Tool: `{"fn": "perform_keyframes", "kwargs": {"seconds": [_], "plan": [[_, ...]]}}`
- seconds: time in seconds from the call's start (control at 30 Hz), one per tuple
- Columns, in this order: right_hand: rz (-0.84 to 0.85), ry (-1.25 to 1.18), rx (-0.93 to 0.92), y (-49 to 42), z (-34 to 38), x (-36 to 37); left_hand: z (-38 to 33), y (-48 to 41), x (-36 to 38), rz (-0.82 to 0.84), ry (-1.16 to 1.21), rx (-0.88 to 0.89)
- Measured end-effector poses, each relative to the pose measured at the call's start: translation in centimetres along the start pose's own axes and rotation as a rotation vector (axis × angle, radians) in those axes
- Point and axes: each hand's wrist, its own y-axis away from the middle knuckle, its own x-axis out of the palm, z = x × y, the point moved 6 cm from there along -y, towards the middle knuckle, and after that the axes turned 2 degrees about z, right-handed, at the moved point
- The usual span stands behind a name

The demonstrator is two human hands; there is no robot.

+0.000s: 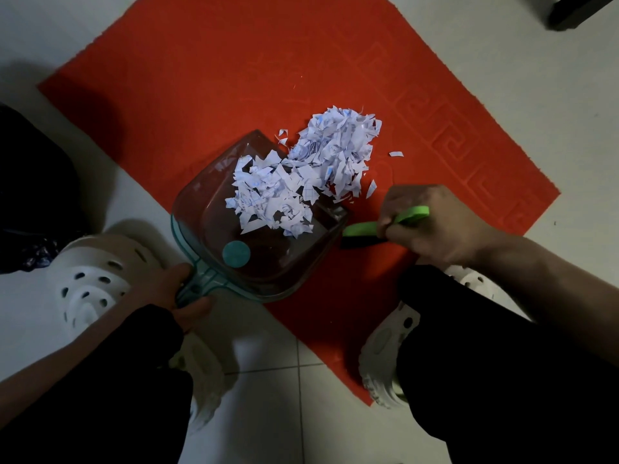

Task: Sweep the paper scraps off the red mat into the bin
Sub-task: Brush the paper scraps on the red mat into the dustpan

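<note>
Left hand: your left hand (174, 293), low and left of centre, is wrapped round the teal handle of the clear dustpan (201, 209), whose open lip lies on the red mat (234, 61).
Right hand: your right hand (432, 226), right of centre, is clenched on the green hand brush (368, 226). Its dark bristles sit just beside the pan's right corner.
Paper scraps: the paper scraps (301, 182) form one white heap at centre. The near part is already inside the pan and the far part is on the mat beyond the lip. A few stray bits (396, 153) lie to the heap's right.
Step in hand: as I judge it, you are brushing the heap into the pan, roughly half loaded.
Next move: it likely calls for the brush behind the heap's upper-right side, drawn toward the pan with the lip kept flat. Then gather the strays.
Bin: a dark shape (30, 182) at the left edge may be it; I cannot tell.
</note>
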Motion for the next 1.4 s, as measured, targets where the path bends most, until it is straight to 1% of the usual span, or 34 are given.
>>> {"fn": "perform_keyframes", "kwargs": {"seconds": [0.07, 0.13, 0.2, 0.3, 0.33, 0.47, 0.53, 0.57, 0.63, 0.7, 0.73, 0.77, 0.87, 0.97, 1.03, 1.1, 1.17, 1.23, 1.27, 1.33, 1.4], "plan": [[-0.096, 0.010, 0.000, 0.1, -0.3, -1.4, -0.1, 0.0, 0.0, 0.000, -0.009, 0.019], [-0.126, 0.027, -0.014, 0.3, -0.3, -2.0, -0.3, 0.0, -0.1, -0.002, -0.013, 0.042], [-0.084, 0.017, -0.013, 0.5, -0.3, -1.8, -0.3, 0.0, -0.2, -0.012, -0.026, 0.046], [0.028, -0.023, 0.028, 0.4, -0.4, -0.7, -0.3, 0.0, -0.2, -0.030, -0.046, 0.049], [0.028, -0.030, 0.035, 0.3, -0.5, -0.7, -0.3, 0.0, -0.2, -0.031, -0.042, 0.051], [-0.105, 0.064, 0.014, -0.3, -0.7, -2.6, -0.1, 0.1, -0.1, -0.041, -0.027, 0.038], [-0.124, 0.071, -0.010, -0.4, -0.7, -3.6, 0.0, 0.1, 0.0, -0.030, -0.008, 0.030], [-0.101, 0.041, -0.009, -0.3, -0.7, -3.9, 0.0, 0.1, 0.1, -0.022, 0.000, 0.022], [0.001, -0.019, 0.022, -0.1, -0.9, -3.7, 0.1, 0.1, 0.2, -0.015, 0.006, 0.011], [0.125, 0.019, 0.061, 0.0, -1.2, -2.9, 0.1, 0.1, 0.3, -0.037, 0.004, 0.001], [0.149, 0.065, 0.072, 0.0, -1.4, -2.6, 0.1, 0.2, 0.2, -0.048, 0.002, -0.001], [0.132, 0.116, 0.070, -0.1, -1.5, -2.5, 0.1, 0.2, 0.2, -0.051, -0.002, 0.002], [-0.047, 0.211, 0.022, -0.3, -1.1, -3.4, 0.3, 0.2, 0.3, -0.037, -0.019, 0.013], [-0.168, 0.175, -0.013, 0.1, -0.6, -4.4, 0.4, 0.2, 0.3, -0.029, 0.006, 0.002], [-0.229, 0.115, 0.008, 0.4, -0.6, -4.9, 0.3, 0.3, 0.3, -0.008, 0.029, 0.010], [-0.320, 0.062, 0.062, 0.8, -1.3, -5.3, 0.2, 0.2, 0.3, 0.003, 0.042, 0.010], [-0.452, 0.029, 0.141, 1.2, -2.3, -5.6, 0.2, 0.2, 0.3, 0.001, 0.048, 0.011], [-0.572, 0.066, 0.237, 1.4, -3.6, -6.0, 0.1, 0.2, 0.3, 0.000, 0.042, 0.009], [-0.604, 0.094, 0.296, 1.4, -4.4, -6.1, 0.0, 0.2, 0.3, 0.002, 0.043, 0.002], [-0.600, 0.122, 0.403, 1.0, -5.6, -6.1, 0.0, 0.1, 0.4, 0.014, 0.061, -0.018], [-0.556, 0.113, 0.441, 0.2, -5.9, -5.6, -0.2, 0.2, 0.4, 0.026, 0.059, -0.018]]}}
